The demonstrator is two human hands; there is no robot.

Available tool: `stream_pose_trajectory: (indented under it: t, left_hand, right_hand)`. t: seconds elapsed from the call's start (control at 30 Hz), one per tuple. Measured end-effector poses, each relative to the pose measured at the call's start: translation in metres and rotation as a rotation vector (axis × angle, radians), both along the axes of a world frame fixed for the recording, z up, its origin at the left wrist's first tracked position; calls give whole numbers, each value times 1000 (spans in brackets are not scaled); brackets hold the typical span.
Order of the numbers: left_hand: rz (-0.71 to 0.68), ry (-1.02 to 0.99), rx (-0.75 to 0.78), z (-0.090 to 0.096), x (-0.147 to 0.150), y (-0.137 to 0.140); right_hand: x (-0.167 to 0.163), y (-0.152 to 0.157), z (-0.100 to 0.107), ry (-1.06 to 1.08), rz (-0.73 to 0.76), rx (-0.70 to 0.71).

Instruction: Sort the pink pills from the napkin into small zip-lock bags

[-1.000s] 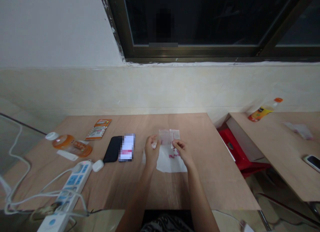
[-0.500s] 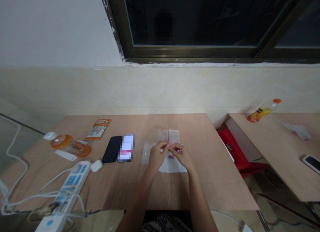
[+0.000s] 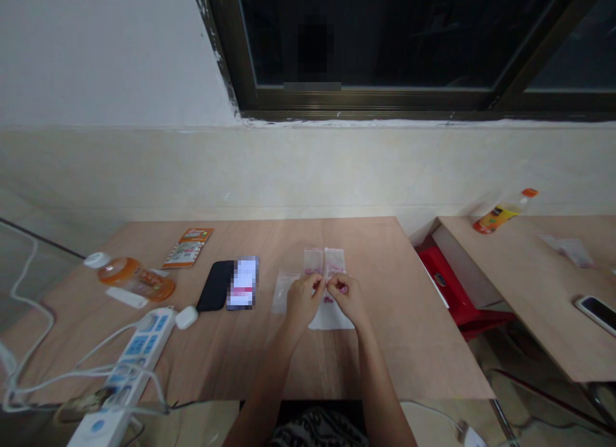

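Observation:
My left hand [image 3: 304, 297] and my right hand [image 3: 345, 295] meet fingertip to fingertip over a white sheet [image 3: 331, 320]. Both are closed in a pinch; whatever is between the fingers is too small to name. Small dark pink pieces [image 3: 328, 299] lie on the sheet between my hands, some partly hidden by the right hand. Just beyond the fingers are two small clear bags, a left one [image 3: 313, 258] and a right one [image 3: 335, 257], with pinkish bits in their lower parts. Another clear bag [image 3: 283, 292] lies flat beside my left hand.
To the left lie a black phone [image 3: 215, 286], a lit phone [image 3: 243, 283], an orange packet [image 3: 188, 247], an orange drink bottle [image 3: 137, 279] and a power strip [image 3: 137, 363] with white cables. A red stool [image 3: 445, 283] stands between this table and the right-hand table [image 3: 534, 274].
My right hand has shifted slightly and its fingers have curled in more. The pinched fingertips stay close together over the sheet. The view has tilted a little.

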State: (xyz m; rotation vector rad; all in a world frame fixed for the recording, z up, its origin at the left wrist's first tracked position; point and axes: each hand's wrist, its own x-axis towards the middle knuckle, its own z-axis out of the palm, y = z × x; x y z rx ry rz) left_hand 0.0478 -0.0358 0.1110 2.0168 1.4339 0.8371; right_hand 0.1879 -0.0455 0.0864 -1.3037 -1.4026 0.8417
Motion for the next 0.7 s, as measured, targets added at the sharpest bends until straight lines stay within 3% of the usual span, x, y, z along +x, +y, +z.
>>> stream_pose_trajectory:
  t: [0.4, 0.57, 0.7]
  left_hand:
    - [73, 121, 85, 0, 6, -6]
    - [183, 171, 171, 2, -2, -3]
    - [169, 186, 212, 1, -6, -3]
  right_hand:
    - [-10, -2, -2, -200, -208, 34]
    - [-4, -3, 3, -250, -367, 19]
    - [0, -3, 4, -230, -352, 1]
